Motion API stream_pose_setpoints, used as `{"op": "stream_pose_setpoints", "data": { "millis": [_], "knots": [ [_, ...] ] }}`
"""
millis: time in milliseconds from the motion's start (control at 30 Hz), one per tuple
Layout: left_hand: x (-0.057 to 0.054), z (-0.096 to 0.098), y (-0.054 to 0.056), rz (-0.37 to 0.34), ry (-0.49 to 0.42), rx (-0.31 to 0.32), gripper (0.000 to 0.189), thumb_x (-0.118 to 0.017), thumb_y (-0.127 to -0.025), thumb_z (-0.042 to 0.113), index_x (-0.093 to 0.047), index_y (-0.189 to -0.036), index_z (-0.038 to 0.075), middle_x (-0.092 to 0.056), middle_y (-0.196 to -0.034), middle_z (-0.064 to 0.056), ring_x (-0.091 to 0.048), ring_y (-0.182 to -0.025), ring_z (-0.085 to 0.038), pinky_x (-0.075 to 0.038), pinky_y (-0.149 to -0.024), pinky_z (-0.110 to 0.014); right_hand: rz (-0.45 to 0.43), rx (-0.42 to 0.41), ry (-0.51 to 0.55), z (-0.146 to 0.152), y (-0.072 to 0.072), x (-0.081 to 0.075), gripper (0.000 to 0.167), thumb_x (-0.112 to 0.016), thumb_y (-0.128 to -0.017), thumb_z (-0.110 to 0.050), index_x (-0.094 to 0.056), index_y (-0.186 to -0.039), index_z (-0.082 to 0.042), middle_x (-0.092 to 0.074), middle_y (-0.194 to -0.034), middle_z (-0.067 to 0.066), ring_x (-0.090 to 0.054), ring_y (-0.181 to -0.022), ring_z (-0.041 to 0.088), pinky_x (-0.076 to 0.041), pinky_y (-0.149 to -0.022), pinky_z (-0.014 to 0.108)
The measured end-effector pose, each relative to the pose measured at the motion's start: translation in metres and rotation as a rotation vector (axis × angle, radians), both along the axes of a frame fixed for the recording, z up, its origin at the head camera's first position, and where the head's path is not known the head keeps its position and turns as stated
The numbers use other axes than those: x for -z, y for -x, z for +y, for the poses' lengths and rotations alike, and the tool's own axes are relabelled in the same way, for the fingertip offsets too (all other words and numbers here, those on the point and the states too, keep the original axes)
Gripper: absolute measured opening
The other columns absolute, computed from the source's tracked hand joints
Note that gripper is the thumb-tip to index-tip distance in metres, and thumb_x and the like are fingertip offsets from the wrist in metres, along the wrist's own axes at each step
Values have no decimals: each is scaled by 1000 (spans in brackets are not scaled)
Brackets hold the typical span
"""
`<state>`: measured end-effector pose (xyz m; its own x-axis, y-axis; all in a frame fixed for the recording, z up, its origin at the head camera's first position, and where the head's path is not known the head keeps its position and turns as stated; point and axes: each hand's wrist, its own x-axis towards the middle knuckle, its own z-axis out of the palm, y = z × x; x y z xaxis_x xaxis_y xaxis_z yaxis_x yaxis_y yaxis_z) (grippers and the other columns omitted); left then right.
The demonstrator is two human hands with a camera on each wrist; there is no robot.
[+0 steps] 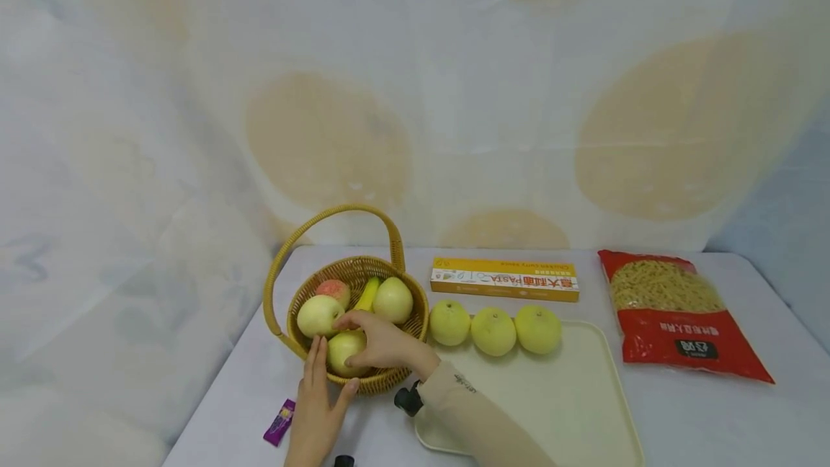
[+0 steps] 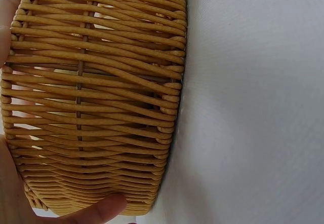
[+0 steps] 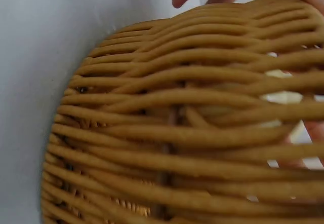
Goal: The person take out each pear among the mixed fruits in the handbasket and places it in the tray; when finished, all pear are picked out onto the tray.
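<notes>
A wicker basket (image 1: 382, 383) with a tall arched handle stands at the table's left side. My right hand (image 1: 389, 343) reaches over its right rim, fingers and thumb curved around a yellow-green apple (image 1: 344, 353) at the front of the basket. My left hand (image 1: 316, 398) grips the front-left rim; its fingers lie over the edge, and the thumb (image 2: 104, 209) presses the outer wicker wall. Behind the held apple are a pale green apple (image 1: 319, 314), a red apple (image 1: 333, 290), a banana (image 1: 368, 294) and another green apple (image 1: 393, 300).
Three yellow-green apples (image 1: 494, 331) line the back edge of a cream tray (image 1: 551, 402) right of the basket. Behind them lies a pasta box (image 1: 504, 279). A red pasta bag (image 1: 687, 326) lies far right; a small purple packet (image 1: 280, 422) is left of my left hand.
</notes>
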<state>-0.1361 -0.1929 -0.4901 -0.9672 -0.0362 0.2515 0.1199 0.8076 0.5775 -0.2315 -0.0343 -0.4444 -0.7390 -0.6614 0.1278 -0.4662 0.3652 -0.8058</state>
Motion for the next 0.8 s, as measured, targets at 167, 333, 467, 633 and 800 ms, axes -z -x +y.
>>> {"op": "stream_pose_setpoints", "data": {
  "millis": [167,333,467,633,800],
  "knots": [
    [0,0,0,-9,6,-4,81,-57,-96,41,-14,-156,9,-13,-162,-15,-30,-138,-50,-35,-102,-69,-3,-19,-81,-4,2,1,56,-79,-79,-18,-55,-130,-17,-59,-133,-3,-54,-124,12,-44,-103,24],
    [1,1,-1,-12,7,-14,81,-57,-96,43,-14,-156,11,-14,-162,-14,-32,-136,-51,-36,-101,-70,16,-58,-196,-5,3,4,59,-79,-79,-22,-55,-132,-16,-58,-134,-3,-53,-122,7,-44,-102,22],
    [1,1,-2,-32,4,-10,82,-55,-96,45,-12,-157,11,-12,-163,-14,-30,-138,-52,-35,-101,-70,33,-46,-210,-4,2,5,55,-77,-78,-22,-57,-129,-21,-58,-131,-6,-53,-116,4,-45,-96,21],
    [0,-1,-2,-53,3,-26,83,-56,-96,45,-10,-157,12,-10,-163,-13,-29,-138,-52,-34,-102,-71,-46,46,23,-2,-1,3,54,-74,-73,-14,-58,-123,-24,-55,-129,-4,-50,-107,8,-45,-84,23],
    [1,1,-1,-27,-9,-25,84,-60,-94,40,-11,-157,12,-12,-163,-14,-31,-137,-53,-34,-101,-72,-108,161,240,6,-3,2,56,-72,-74,-10,-56,-126,-22,-50,-132,-1,-47,-106,15,-46,-81,28]
  ]
}}
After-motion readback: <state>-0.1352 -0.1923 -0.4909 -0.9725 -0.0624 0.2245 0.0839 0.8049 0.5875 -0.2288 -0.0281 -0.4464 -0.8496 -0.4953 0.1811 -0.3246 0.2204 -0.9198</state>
